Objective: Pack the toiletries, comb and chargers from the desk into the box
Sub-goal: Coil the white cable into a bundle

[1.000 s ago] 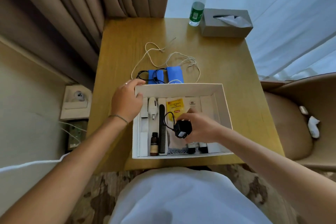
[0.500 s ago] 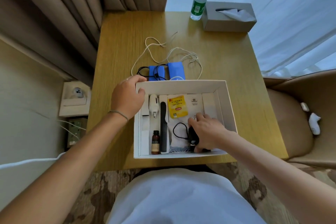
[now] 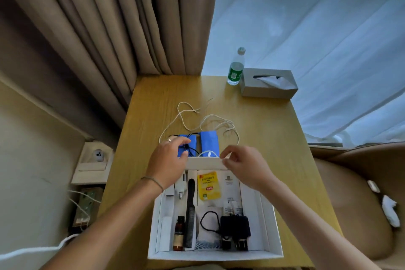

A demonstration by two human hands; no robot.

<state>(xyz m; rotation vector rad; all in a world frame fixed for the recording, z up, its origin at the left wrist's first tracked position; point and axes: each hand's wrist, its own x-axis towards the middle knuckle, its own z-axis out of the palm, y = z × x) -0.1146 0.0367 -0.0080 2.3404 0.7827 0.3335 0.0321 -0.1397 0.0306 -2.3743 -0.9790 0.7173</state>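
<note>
A white box (image 3: 272, 234) sits at the desk's near edge. Inside lie a black comb (image 3: 190, 210), a small brown bottle (image 3: 178, 233), a yellow tea sachet (image 3: 208, 185), a white charger (image 3: 180, 186) and a black charger (image 3: 235, 229) with its cord. Beyond the box's far wall lie two blue power banks (image 3: 209, 141) tangled with black and white cables (image 3: 210, 119). My left hand (image 3: 167, 161) reaches over the far wall, fingers spread on the left blue power bank. My right hand (image 3: 243, 164) hovers over the far wall, fingers loosely curled, holding nothing.
A water bottle (image 3: 235, 68) and a grey tissue box (image 3: 268, 83) stand at the desk's (image 3: 269, 138) far right. Curtains hang behind. A wall socket shelf (image 3: 94, 160) is at the left, a tan chair (image 3: 359, 199) at the right.
My right hand let go of the black charger in the box and rose toward the far wall. My left hand left the box corner and reached onto the blue power bank. The camera tilted up.
</note>
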